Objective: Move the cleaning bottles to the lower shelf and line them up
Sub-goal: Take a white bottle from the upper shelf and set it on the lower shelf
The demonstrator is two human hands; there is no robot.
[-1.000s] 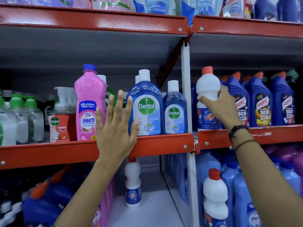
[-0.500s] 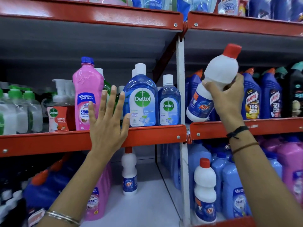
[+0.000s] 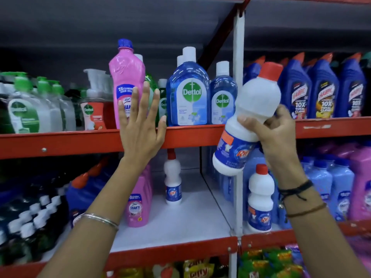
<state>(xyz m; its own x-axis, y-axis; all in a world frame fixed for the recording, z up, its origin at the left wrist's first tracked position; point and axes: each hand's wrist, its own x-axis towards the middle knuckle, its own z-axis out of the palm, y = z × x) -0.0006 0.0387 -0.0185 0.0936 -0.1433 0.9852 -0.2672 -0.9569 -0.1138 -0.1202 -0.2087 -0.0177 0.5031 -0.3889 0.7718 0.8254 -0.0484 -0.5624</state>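
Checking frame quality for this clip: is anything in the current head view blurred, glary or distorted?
Head view: the edges smear, with the black bottles lower left soft; wide-angle bend curves the red shelf rail; the white bottle in the right hand is slightly motion-blurred; highlights glint on the pink bottle; the Dettol bottle label stays readable.

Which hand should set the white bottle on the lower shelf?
Right hand: it already grips the white bottle, tilted, above the lower shelf. Left hand is empty, spread against the red shelf edge.
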